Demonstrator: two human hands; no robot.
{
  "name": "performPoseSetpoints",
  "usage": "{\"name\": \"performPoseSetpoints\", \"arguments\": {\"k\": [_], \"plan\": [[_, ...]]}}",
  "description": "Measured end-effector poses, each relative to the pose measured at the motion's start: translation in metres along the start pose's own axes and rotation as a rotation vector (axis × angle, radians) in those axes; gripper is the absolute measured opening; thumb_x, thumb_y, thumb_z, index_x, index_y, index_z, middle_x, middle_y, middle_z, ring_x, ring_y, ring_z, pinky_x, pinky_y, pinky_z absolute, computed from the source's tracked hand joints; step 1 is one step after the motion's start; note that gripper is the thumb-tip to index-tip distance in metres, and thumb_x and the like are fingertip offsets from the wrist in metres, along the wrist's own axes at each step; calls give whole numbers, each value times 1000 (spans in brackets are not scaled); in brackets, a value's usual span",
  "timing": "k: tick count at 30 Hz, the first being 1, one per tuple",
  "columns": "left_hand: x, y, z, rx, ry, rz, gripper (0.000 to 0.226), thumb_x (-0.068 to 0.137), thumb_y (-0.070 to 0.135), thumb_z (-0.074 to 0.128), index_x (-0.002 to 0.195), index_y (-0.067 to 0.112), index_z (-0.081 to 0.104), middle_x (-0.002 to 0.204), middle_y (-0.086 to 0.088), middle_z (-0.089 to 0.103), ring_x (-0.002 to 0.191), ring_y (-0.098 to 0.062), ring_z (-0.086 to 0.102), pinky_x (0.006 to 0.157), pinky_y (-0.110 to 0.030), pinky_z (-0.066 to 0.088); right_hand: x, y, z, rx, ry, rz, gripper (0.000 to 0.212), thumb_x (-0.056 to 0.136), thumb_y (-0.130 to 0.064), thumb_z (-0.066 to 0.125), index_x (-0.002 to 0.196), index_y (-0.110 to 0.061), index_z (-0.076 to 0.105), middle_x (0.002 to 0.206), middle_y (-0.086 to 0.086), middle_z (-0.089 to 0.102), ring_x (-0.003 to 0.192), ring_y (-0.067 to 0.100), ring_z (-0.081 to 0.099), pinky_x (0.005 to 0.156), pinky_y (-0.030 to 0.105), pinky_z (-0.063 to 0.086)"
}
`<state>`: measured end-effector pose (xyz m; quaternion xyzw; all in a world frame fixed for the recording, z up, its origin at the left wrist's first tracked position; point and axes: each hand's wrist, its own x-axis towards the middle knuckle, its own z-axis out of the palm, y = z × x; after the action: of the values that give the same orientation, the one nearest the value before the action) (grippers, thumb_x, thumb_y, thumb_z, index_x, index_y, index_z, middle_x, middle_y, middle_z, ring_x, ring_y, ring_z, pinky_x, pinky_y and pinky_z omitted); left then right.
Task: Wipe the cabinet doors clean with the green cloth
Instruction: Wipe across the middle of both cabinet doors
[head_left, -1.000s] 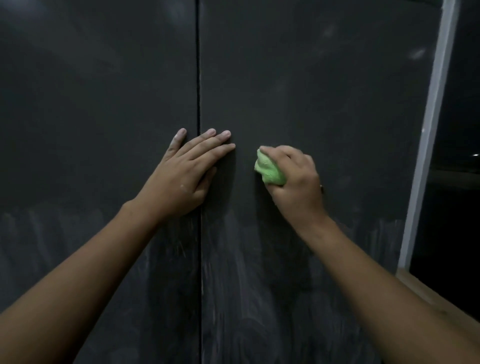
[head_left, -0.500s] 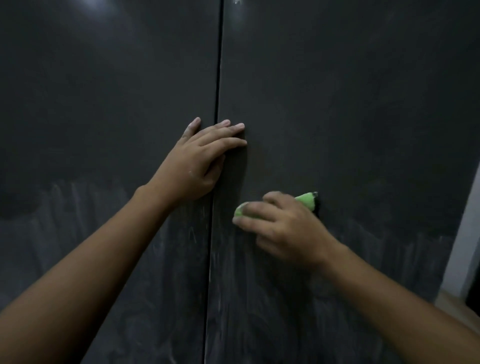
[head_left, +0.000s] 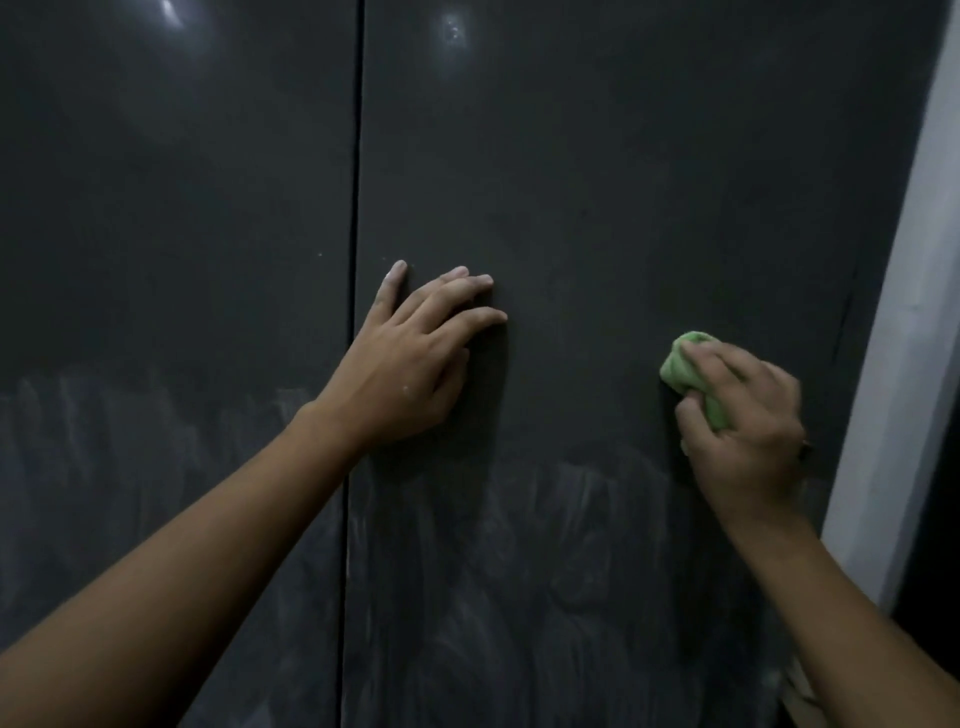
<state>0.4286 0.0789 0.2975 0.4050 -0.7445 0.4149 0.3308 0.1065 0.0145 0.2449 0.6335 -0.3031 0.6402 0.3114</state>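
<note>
Rightward since half a second ago, the right hand (head_left: 743, 415) is now working near the outer edge of the right door (head_left: 623, 182), well away from the seam (head_left: 357, 208). On the head view I am seeing the cloth (head_left: 688, 366) as a pale green wad, its fingers and thumb curling round it and pressing it to the dark panel. The left hand (head_left: 410, 364) is lying flat, fingers straight, on the same door just right of the seam. Chalky streaks (head_left: 571, 519) are showing low on it and on the left door (head_left: 182, 208). Most of the cloth is hiding under the hand; both forearms are running out of view.
</note>
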Motion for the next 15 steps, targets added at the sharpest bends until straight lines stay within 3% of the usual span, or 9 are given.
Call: {"name": "performPoseSetpoints", "arguments": {"k": [3,7,9,13,15], "plan": [[2,5,5,-26,29,-35,46,94,26,44,140,24,50,155,-2,36,149,-21,25,121,-58,3,-21,-18,5,64,-159,-170,41,84,-4,63,123,-13,70,125,0,64,105,31,55,102,28,36],[0,6,7,-52,57,-31,45,93,23,46,138,22,53,154,-2,38,148,-21,27,121,-58,6,-35,-20,1,134,-380,-426,37,88,-1,66,122,-12,72,125,1,67,101,24,53,96,31,42],[-1,4,6,-63,61,-14,44,93,20,47,136,21,54,154,-1,39,147,-19,29,121,-57,8,-20,-23,2,131,-333,-364,38,88,0,65,124,-11,70,125,3,66,101,27,57,98,30,40],[-2,-4,-1,-118,54,-4,42,93,17,47,135,19,55,154,3,41,147,-14,30,124,-50,8,13,-59,25,130,-74,9,46,80,-1,64,124,-11,70,126,2,66,111,12,52,101,26,36],[-4,-7,-3,-155,55,-9,43,93,17,45,134,19,55,151,3,44,146,-12,31,124,-44,8,6,-89,43,144,-135,-67,47,79,-3,63,125,-10,69,126,6,67,108,25,58,102,27,35]]}}
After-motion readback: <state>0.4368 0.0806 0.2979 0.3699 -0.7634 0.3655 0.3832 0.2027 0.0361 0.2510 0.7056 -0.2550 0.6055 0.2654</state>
